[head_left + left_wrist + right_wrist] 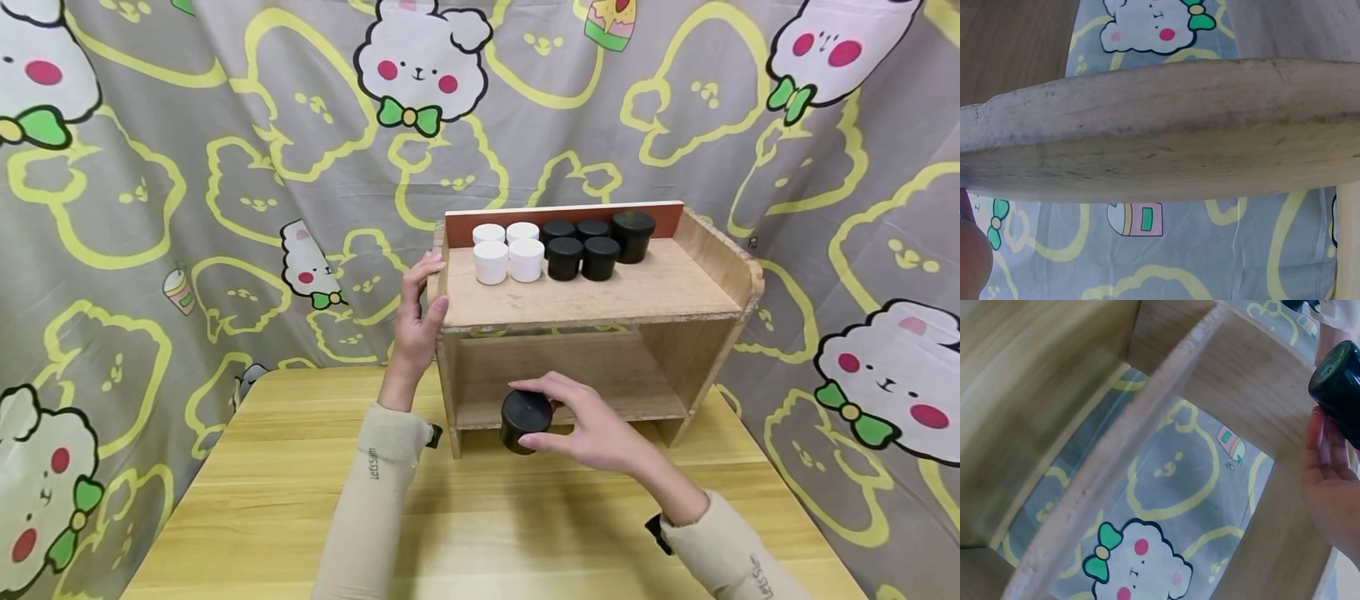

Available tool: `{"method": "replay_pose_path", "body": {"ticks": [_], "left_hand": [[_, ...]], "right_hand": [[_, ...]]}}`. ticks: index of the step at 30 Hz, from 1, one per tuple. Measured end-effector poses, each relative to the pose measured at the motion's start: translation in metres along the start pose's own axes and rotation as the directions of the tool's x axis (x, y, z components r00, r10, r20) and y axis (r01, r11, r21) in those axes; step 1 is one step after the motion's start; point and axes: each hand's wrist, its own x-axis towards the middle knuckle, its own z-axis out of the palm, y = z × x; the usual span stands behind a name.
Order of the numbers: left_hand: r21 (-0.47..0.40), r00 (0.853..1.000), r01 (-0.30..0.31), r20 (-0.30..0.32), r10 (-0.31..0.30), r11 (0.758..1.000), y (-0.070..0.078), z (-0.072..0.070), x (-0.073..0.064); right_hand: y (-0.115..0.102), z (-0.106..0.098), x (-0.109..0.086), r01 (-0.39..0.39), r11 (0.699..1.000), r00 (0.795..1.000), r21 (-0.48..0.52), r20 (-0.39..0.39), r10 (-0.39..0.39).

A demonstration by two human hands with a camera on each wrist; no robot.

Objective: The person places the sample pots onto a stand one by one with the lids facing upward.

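My right hand [592, 425] holds a black lidded jar [527, 417] between thumb and fingers, in front of the lower shelf of a small wooden shelf unit [600, 304]. In the right wrist view the jar [1338, 387] appears at the right edge, tilted, with the fingers [1325, 447] against it. My left hand [416, 321] grips the left side panel of the unit near its top, thumb at the front edge. Several white jars [491, 263] and small black jars [564, 258] stand grouped on the top board, beside one larger black jar [633, 237].
The unit stands on a wood-grain table [300, 483], its lower board [592, 367] below the top one. A grey patterned curtain [315, 200] hangs behind and at both sides. The unit's raised right side panel [720, 258] borders the top board.
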Motion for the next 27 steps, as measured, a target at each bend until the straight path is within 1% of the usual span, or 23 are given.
{"method": "replay_pose_path", "body": {"ticks": [5, 7, 12, 20, 27], "left_hand": [[0.033, 1.000, 0.029, -0.009, -0.029, 0.999, 0.000, 0.002, -0.001], [0.031, 0.999, 0.039, -0.011, -0.039, 0.999, 0.000, 0.003, -0.001], [0.001, 0.999, 0.041, -0.011, -0.041, 0.999, 0.000, 0.002, -0.001], [0.011, 1.000, 0.027, 0.009, -0.028, 1.000, 0.000, 0.000, -0.001], [0.034, 0.999, 0.040, 0.007, -0.040, 0.999, 0.001, 0.000, -0.001]], "right_hand": [[-0.004, -0.010, 0.001, 0.015, 1.000, 1.000, -0.020, -0.018, -0.016], [-0.005, -0.014, 0.001, 0.024, 0.999, 0.999, -0.024, -0.028, -0.025], [-0.010, -0.026, 0.002, 0.032, 0.999, 0.998, -0.036, -0.051, -0.034], [-0.018, -0.047, 0.003, 0.025, 0.997, 0.996, -0.078, -0.088, -0.032], [-0.021, -0.063, 0.004, 0.032, 0.993, 0.991, -0.113, -0.126, -0.046]]}}
